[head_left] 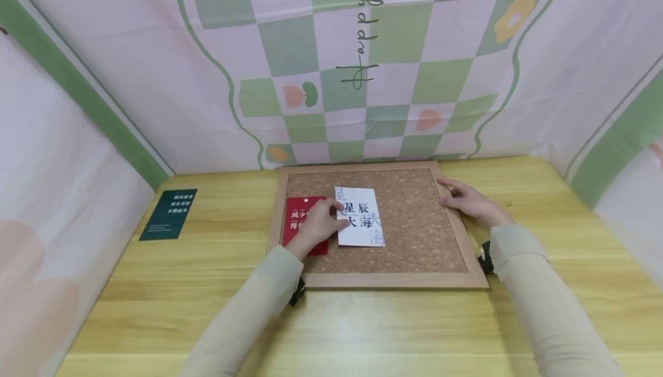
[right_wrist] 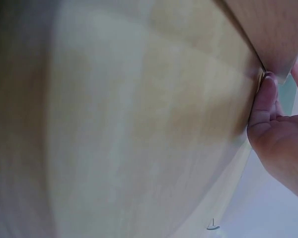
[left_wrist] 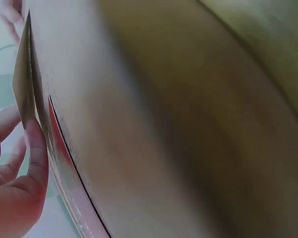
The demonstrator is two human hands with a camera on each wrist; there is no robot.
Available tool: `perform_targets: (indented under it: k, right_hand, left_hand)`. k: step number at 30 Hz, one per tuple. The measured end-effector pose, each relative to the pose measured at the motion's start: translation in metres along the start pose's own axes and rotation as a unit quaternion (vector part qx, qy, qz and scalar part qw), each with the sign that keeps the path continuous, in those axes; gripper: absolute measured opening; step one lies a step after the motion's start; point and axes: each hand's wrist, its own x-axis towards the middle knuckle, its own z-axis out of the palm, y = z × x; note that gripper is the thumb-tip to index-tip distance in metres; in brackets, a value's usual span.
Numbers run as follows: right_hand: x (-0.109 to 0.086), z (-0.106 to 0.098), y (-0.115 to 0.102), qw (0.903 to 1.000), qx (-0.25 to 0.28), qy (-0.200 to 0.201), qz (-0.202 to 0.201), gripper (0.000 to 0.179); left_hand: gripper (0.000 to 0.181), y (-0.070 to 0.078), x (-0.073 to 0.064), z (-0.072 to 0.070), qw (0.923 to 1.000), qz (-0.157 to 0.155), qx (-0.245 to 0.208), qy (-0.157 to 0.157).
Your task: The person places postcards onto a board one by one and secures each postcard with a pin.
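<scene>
A white card (head_left: pixel 368 233) with dark and pale purple characters lies over a wood-framed cork board (head_left: pixel 419 221), left of its middle. My left hand (head_left: pixel 320 221) pinches the card's left edge between thumb and fingers; in the left wrist view the card (left_wrist: pixel 23 82) stands tilted up from the surface. Under my left wrist, a red tag (head_left: pixel 295 216) with white characters and a small hole at its top sits on the cork, partly hidden. At the board's right side, my right hand (head_left: pixel 468 201) grips the wooden frame, thumb (right_wrist: pixel 265 99) against its outer edge.
A dark green card (head_left: pixel 170 214) with white writing lies on the light wooden table (head_left: pixel 217 296), left of the board. Behind the board's far edge hangs a patterned cloth (head_left: pixel 342 112), with more cloth at both sides. A black strap shows at each wrist.
</scene>
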Motion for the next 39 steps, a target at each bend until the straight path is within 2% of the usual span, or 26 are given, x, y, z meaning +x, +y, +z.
perform_targets:
  k: [25,39]
  right_hand:
    - [0.0028,-0.0013,0.0,0.9999,-0.013,0.009,0.0,0.068]
    - [0.006,-0.0007,0.0054,1.0,-0.003,0.004,0.005,0.068]
  left_hand:
    - [0.046,0.0025,0.0009,0.0049,0.9991,-0.023,0.034,-0.011]
    - [0.049,0.0064,0.0001,0.0038,0.9985,-0.013,0.049,-0.022]
